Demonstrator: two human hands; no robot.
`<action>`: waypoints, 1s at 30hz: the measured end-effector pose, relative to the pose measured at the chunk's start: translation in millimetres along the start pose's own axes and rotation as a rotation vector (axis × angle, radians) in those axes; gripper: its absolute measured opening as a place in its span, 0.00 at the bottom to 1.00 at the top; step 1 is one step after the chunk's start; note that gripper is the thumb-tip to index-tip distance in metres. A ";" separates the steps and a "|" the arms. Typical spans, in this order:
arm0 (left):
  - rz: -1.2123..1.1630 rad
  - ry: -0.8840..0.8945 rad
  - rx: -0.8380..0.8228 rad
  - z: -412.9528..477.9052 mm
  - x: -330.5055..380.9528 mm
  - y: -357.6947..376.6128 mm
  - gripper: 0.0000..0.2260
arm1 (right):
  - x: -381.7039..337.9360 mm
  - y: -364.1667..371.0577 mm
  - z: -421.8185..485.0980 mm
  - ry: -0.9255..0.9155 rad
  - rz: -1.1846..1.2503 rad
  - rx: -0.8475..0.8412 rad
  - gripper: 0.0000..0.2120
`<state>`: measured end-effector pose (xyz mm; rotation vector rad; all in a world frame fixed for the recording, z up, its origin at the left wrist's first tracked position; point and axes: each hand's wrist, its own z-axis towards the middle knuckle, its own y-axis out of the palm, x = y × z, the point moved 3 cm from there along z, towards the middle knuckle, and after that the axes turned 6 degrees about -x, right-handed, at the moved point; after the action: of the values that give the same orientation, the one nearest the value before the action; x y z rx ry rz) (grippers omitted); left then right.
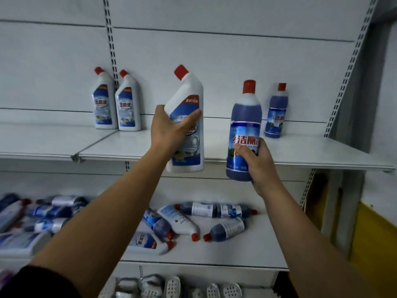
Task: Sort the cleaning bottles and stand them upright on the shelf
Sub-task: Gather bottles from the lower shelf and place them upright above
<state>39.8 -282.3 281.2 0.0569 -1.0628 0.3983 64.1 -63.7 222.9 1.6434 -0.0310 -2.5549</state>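
1. Two white bottles (104, 104) stand upright at the left of the upper shelf (311, 151).
2. Left hand (169, 130) wraps its fingers round one tilted white bottle (189, 93), held before the shelf edge.
3. Right hand (257, 166) grips one held blue bottle (247, 117), upright.
4. One standing blue bottle (276, 115) is on the shelf, right.
5. Perhaps a dozen lying bottles (182, 220) below, blurred.

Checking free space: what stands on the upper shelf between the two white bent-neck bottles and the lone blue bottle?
Nothing; the head view shows bare white shelf board there.
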 end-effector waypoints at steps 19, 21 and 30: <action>0.087 0.084 0.170 97.2 -63.3 -57.6 0.27 | 22.5 97.0 111.7 -0.023 -0.131 -0.199 0.25; 0.129 0.093 0.133 109.1 -70.4 -58.2 0.26 | 27.5 103.8 116.0 -0.002 -0.142 -0.182 0.26; 0.364 0.194 -0.082 170.6 -106.4 -67.6 0.37 | 38.5 126.5 131.2 0.050 -0.159 -0.086 0.26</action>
<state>-124.8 -416.1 283.5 -0.2472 -0.8956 0.6742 -61.4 -198.3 251.9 1.7414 0.2196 -2.5856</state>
